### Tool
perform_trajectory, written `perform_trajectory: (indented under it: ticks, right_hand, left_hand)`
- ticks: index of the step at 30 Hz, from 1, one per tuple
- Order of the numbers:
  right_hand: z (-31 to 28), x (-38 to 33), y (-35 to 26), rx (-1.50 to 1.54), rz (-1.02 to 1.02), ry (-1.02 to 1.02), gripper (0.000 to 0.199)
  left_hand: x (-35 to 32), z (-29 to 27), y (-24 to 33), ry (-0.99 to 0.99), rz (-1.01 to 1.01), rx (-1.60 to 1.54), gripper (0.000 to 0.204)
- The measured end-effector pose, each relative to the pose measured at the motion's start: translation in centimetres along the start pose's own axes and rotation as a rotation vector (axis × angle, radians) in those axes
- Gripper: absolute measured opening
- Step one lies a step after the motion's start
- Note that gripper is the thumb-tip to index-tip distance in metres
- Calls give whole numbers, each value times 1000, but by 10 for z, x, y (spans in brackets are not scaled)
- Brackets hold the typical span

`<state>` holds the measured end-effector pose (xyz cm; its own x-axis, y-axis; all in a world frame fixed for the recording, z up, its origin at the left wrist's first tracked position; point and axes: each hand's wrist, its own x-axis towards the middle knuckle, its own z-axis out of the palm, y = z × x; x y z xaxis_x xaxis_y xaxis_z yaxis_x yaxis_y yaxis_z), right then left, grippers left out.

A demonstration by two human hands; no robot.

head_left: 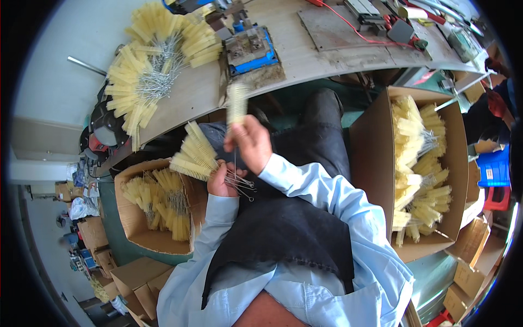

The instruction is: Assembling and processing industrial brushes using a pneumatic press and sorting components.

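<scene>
My left hand (220, 180) is closed round the wire stems of a bunch of bottle brushes (194, 153). Their pale yellow bristle heads fan out to the upper left, and the looped wire ends stick out to the lower right. Just above and to the right, my right hand (250, 143) grips a single bottle brush (237, 103) near the base of its bristles. That brush stands upright, its head slightly blurred, with its thin wire pointing down toward the bunch. Both hands are over my lap, in front of the dark apron (283, 234).
A large pile of brushes (158, 71) lies on the workbench (196, 90), beside a blue-edged metal fixture (251, 52). Cardboard boxes holding brushes stand at my left (131, 229) and right (373, 158). A red cable (354, 31) crosses the bench. Another person's dark sleeve (487, 128) shows at far right.
</scene>
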<state>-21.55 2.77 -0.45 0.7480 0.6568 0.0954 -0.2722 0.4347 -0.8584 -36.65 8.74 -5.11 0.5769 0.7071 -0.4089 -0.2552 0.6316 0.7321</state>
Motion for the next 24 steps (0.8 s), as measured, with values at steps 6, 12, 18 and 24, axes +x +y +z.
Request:
perform_trajectory:
  ticks: [6, 12, 18, 24]
  right_hand:
    - [-48, 26, -30, 115, 174, 120, 25]
    - [-55, 46, -35, 198, 405, 130, 29]
    - [-49, 108, -21, 147, 442, 122, 32]
    - [-24, 167, -6, 157, 470, 66, 30]
  left_hand:
    - [13, -3, 13, 91, 179, 34, 10]
    - [58, 31, 41, -9, 261, 17, 14]
    - [133, 60, 78, -65, 379, 68, 18]
    - [224, 79, 98, -5, 546, 225, 15]
